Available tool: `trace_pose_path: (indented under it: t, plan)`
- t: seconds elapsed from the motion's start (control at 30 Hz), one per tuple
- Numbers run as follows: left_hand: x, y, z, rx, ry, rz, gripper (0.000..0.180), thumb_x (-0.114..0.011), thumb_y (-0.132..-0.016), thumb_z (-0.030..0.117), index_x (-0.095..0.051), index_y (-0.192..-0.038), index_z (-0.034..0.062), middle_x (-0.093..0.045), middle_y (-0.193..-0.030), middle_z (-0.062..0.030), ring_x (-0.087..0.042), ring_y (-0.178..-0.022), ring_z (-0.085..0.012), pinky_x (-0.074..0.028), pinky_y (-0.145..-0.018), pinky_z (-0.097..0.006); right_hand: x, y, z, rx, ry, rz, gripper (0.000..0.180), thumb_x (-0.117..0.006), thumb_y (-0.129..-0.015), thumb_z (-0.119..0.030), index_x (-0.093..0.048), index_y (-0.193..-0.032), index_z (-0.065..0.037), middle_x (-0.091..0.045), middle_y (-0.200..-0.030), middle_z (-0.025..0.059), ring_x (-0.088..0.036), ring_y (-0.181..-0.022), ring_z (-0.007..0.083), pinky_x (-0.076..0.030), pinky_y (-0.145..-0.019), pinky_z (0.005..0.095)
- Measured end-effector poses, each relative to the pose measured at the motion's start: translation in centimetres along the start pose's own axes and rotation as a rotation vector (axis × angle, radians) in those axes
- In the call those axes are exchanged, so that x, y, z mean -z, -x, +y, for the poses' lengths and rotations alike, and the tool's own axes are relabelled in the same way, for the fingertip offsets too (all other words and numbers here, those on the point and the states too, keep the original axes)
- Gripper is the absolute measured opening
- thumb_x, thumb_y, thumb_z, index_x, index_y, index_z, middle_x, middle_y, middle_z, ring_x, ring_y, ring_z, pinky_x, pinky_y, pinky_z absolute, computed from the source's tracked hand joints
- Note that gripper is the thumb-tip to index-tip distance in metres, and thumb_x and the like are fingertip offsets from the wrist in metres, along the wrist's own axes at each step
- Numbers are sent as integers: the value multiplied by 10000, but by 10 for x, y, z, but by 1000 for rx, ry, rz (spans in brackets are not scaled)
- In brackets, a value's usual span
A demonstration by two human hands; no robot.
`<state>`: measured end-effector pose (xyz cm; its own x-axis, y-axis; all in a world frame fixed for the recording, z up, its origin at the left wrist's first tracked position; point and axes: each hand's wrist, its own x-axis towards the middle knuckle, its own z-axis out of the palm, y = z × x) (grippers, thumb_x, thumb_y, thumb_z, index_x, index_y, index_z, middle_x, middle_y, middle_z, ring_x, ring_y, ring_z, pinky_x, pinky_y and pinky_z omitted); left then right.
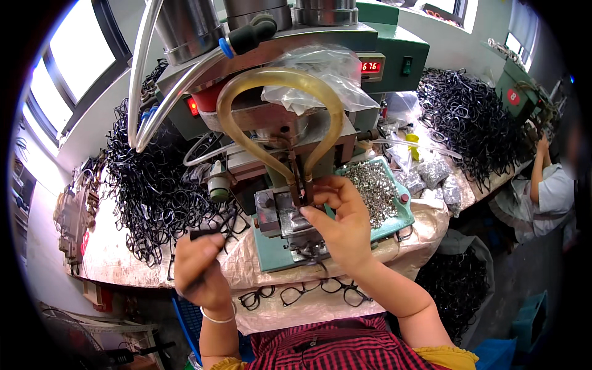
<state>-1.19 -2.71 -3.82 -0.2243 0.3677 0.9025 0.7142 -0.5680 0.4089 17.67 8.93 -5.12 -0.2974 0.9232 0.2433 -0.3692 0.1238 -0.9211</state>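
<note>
In front of me stands a green press machine (pixel 394 55) with a metal fixture (pixel 290 219) under its tool head. My right hand (pixel 345 225) is at this fixture, thumb and fingers pinched together beside the tool; what they hold is too small or hidden. A dark curved piece (pixel 320 266) hangs just below the fixture. My left hand (pixel 200 265), blurred by motion, is curled at the left of the machine around something dark that I cannot make out. Near its fingers lies a big heap of black eyeglass frames (pixel 148 191).
A yellowish hose (pixel 280 74) loops over the tool head. To the right sits a green tray (pixel 398 213) of small metal parts. Several glasses frames (pixel 300 294) line the table's front edge. Another black heap (pixel 465 123) and a person (pixel 549 191) are at right, a full sack (pixel 456 283) below.
</note>
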Motion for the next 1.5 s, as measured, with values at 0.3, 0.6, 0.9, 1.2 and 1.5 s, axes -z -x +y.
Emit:
trace_pose_path:
  t: [0.3, 0.6, 0.9, 1.2, 1.5]
  plan:
    - [-46, 2, 11, -242, 5, -599, 276, -794, -753, 222, -783, -1018, 147, -747, -1047, -15, -539, -771, -224, -536, -856, -433, 94, -14, 32, 219, 1256, 40, 289, -764, -774, -130, -726, -1054, -72, -607, -1297, 220, -504, -1312, 389, -398, -1103, 478]
    - [-41, 10, 10, -207, -1, -595, 318, -725, -777, 184, -742, -1091, 137, -707, -1151, -27, -568, -855, -236, -515, -965, -462, 118, -14, 60, 444, 1264, 18, 120, -755, -758, -63, -711, -870, -62, -599, -1323, 222, -515, -1299, 421, -426, -1063, 480]
    - [122, 22, 6, 329, -945, -13, 211, -652, -899, -38, -671, -1108, -15, -662, -1179, -114, -609, -1134, -260, -465, -998, -362, 148, 10, 58, -24, 208, 461, 40, -642, -964, -39, -646, -983, -4, -687, -880, 24, -637, -815, 62, -473, -726, 193]
    - [175, 98, -138, 430, -1484, -615, 53, -781, -665, 63, -753, -699, 93, -565, -907, -79, -522, -969, -291, -410, -867, -406, 87, -33, 68, 60, 294, 311, 157, -709, -896, -18, -715, -1052, 1, -715, -916, 34, -636, -847, 100, -503, -798, 253]
    - [175, 94, -104, 1387, 32, -62, 94, -527, -1006, 141, -574, -967, 71, -628, -956, -39, -592, -822, -129, -522, -660, -284, 150, 42, 35, 248, 942, 424, 141, -706, -842, 32, -738, -977, 8, -713, -922, 100, -668, -883, 219, -504, -838, 318]
